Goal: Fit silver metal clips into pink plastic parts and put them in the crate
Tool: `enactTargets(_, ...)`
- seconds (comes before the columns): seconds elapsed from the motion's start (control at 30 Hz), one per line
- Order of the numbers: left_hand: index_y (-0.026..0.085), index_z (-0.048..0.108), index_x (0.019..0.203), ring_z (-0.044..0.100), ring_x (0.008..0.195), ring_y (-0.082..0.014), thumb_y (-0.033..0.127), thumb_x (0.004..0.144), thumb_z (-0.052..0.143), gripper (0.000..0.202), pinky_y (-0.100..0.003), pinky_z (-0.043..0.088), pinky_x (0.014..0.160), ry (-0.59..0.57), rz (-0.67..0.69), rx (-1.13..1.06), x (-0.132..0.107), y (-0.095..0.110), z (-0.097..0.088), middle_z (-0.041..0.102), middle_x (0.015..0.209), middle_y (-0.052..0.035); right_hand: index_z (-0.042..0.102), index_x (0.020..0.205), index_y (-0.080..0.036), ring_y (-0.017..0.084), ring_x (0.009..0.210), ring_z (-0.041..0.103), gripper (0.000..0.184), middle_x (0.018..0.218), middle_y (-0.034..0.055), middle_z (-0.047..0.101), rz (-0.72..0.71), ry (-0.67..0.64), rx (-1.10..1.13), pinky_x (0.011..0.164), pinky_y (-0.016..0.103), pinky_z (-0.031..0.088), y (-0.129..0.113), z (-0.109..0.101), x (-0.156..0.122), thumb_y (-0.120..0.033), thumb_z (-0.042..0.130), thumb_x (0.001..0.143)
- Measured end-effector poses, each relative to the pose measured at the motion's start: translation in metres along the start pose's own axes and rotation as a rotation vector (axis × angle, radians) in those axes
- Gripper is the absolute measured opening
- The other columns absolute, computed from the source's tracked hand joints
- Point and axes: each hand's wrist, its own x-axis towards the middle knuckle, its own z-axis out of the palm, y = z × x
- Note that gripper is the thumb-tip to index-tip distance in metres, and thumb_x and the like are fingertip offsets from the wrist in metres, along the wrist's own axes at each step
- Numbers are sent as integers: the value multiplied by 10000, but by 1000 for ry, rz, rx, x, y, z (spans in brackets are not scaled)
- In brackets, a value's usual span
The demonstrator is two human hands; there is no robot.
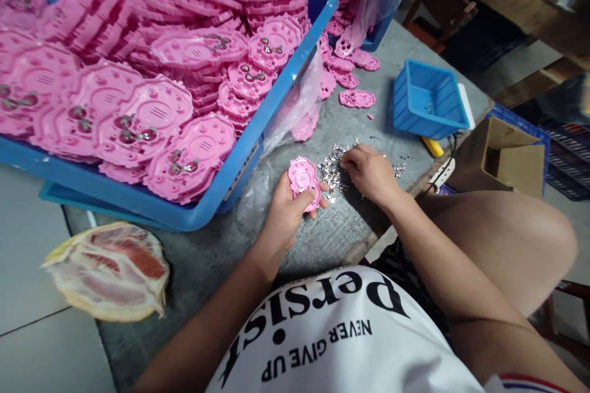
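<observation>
A pink plastic shell piece [303, 174] lies in my left hand [288, 206], with the thumb pressed over its lower part. To the right, my right hand [369, 172] reaches down at a spread of small shiny metal parts [332, 173] on the grey tabletop [322, 239]. Its fingertips are pinched together at the edge of the pile; whatever they hold is too small to make out. The two hands are apart, with some of the metal parts between them.
A large blue crate [207, 212] full of pink shells with metal pieces stands at left. Loose pink shells [357, 98] lie behind my hands. A small blue bin [426, 101] is at right, near a cardboard box [516, 163]. A peeled pomelo piece [110, 270] sits at front left.
</observation>
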Motion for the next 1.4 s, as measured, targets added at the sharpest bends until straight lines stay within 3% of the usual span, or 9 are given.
enactTargets(0.1, 201, 522, 1112, 698, 658, -157, 198, 793, 689, 360, -237, 412, 485, 1, -7, 3, 0, 0, 0, 754, 957, -59, 679, 784, -194, 171, 717, 577, 126, 802, 45, 710, 134, 6, 468, 682, 305, 414, 2, -5, -1, -267, 622, 870)
enactTargets(0.23, 202, 527, 1117, 702, 663, -160, 192, 798, 684, 356, -238, 413, 484, 0, -5, 2, -1, 0, 0, 756, 965, -63, 679, 765, -173, 76, 486, 362, 304, 711, 14, 685, 350, -110, 1102, 495, 264, 264, -3, -13, -6, -427, 825, 681)
enactTargets(0.33, 198, 525, 1120, 701, 660, -158, 192, 796, 682, 360, -237, 414, 478, 3, 7, 1, 0, -1, 0, 757, 964, -61, 713, 786, -153, 54, 456, 349, 395, 699, 13, 687, 404, -152, 1273, 481, 258, 222, -10, -20, -11, -390, 915, 542)
enactTargets(0.47, 194, 521, 1133, 697, 646, -158, 193, 780, 679, 387, -232, 416, 465, 2, 15, 5, 0, -1, 1, 757, 936, -47, 726, 782, -154, 55, 459, 358, 386, 698, 17, 696, 398, -137, 1288, 482, 263, 221, -14, -21, -14, -384, 920, 540)
enactTargets(0.63, 196, 523, 1125, 694, 643, -152, 198, 776, 679, 381, -228, 415, 461, 2, 21, 3, 1, -1, 1, 754, 932, -42, 713, 831, -174, 96, 502, 433, 289, 736, 26, 710, 361, -75, 1110, 518, 277, 298, -6, -10, -10, -374, 825, 655)
enactTargets(0.77, 196, 515, 1109, 694, 640, -149, 191, 775, 684, 374, -229, 416, 470, 13, 10, 2, 0, 0, 2, 757, 937, -46, 719, 840, -205, 199, 726, 621, 74, 807, 44, 737, 208, 14, 591, 705, 344, 445, 0, 3, -9, -218, 669, 787)
enactTargets(0.93, 198, 510, 1116, 695, 636, -143, 173, 773, 674, 380, -224, 418, 474, 40, 15, -2, -1, 3, 3, 759, 938, -38, 775, 1008, -184, 297, 953, 612, 209, 1044, 143, 739, -77, 201, -33, 795, 410, 461, -2, 12, -16, -177, 587, 917)
enactTargets(1.1, 205, 507, 1120, 692, 632, -138, 175, 757, 681, 403, -211, 406, 460, 90, 27, -16, 1, 5, 3, 753, 936, -32, 789, 1099, -189, 279, 924, 564, 251, 1066, 129, 740, -368, 91, -175, 802, 409, 444, -3, 14, -23, -261, 569, 1002)
enactTargets(1.4, 205, 503, 1101, 681, 620, -137, 166, 742, 672, 399, -211, 409, 450, 123, 61, -25, 7, 8, -3, 751, 906, -26, 758, 1183, -198, 333, 1078, 568, 265, 1269, 116, 745, -242, 149, -284, 871, 475, 404, 18, 1, -35, -300, 619, 982)
